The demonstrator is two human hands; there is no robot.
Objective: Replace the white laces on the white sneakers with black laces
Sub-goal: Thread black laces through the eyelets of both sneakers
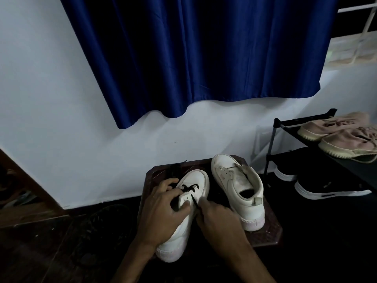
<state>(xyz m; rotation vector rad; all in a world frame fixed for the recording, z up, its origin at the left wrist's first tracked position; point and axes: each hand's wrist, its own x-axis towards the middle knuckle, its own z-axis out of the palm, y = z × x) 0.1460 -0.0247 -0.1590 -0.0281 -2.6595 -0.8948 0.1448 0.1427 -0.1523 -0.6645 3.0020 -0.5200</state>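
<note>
Left hand [165,209] clamps the near sneaker [199,180] steady; right hand [216,218] pinches the black lace [188,188] to thread it. Second sneaker [238,184] at two o'clock.

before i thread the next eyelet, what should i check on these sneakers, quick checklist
1. Left hand grips near sneaker: ok.
2. Right hand pinches black lace: ok.
3. Lace ends even: cannot tell, hands hide them.
4. White lace off near sneaker: ok, none shows.
5. Far sneaker laced: not ok, eyelets bare.
6. Spare lace on stool: ok, dark bundle at its back.
</note>
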